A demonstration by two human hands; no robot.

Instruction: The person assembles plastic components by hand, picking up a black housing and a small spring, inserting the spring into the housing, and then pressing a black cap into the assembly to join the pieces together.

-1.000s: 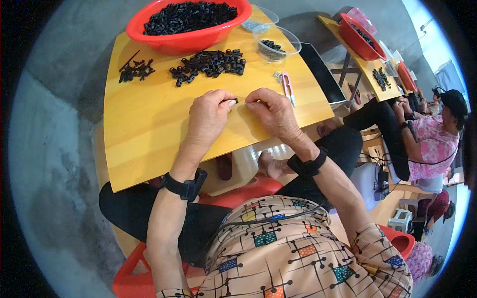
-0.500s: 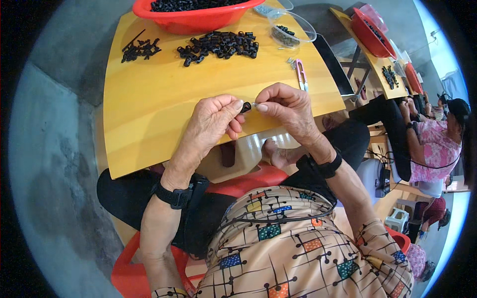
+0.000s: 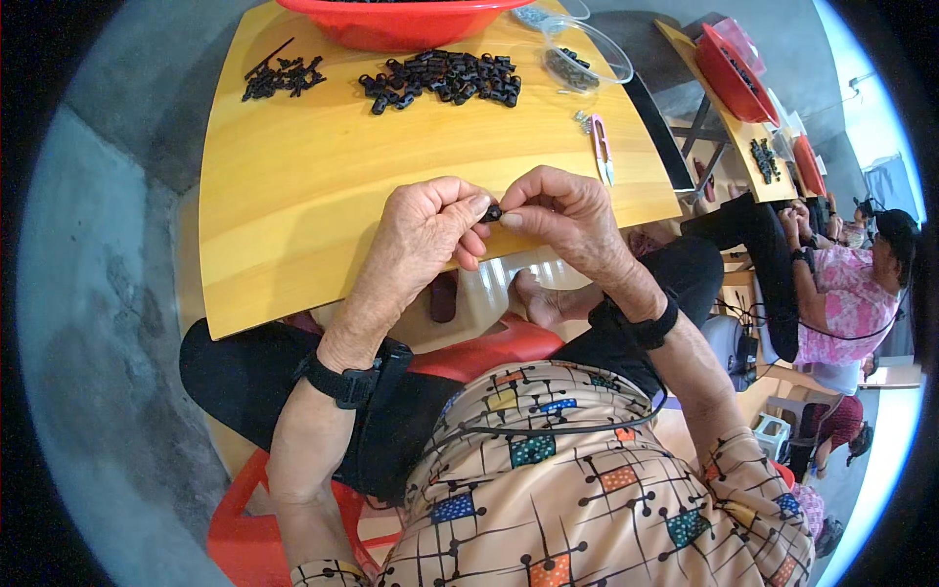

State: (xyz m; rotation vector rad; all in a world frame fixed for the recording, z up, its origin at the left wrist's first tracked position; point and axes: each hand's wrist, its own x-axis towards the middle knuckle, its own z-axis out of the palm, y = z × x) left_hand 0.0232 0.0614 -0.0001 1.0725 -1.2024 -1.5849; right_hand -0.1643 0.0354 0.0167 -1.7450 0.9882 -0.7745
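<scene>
Over the near edge of the yellow table, my left hand (image 3: 440, 217) pinches a small black plastic piece (image 3: 492, 212) between thumb and forefinger. The fingertips of my right hand (image 3: 559, 213) are pressed together against the piece's right side. Whatever they pinch is hidden by the thumb and finger. Farther back on the table lies a pile of similar black plastic pieces (image 3: 445, 78). To its left is a smaller heap of thin black parts (image 3: 282, 80). Pink-handled thread snips (image 3: 601, 149) rest right of my hands, beside a few tiny silvery bits (image 3: 583, 121).
A red basin (image 3: 411, 27) stands at the table's (image 3: 284, 205) far edge. Clear plastic tubs (image 3: 587, 61) with small parts sit at the far right. Rightward, a person in a pink top (image 3: 851, 293) sits near another table with a red basin (image 3: 736, 78).
My right fingertips have come up against the black piece in my left hand. The silvery bit seen between them before is now out of sight. The view has shifted slightly.
</scene>
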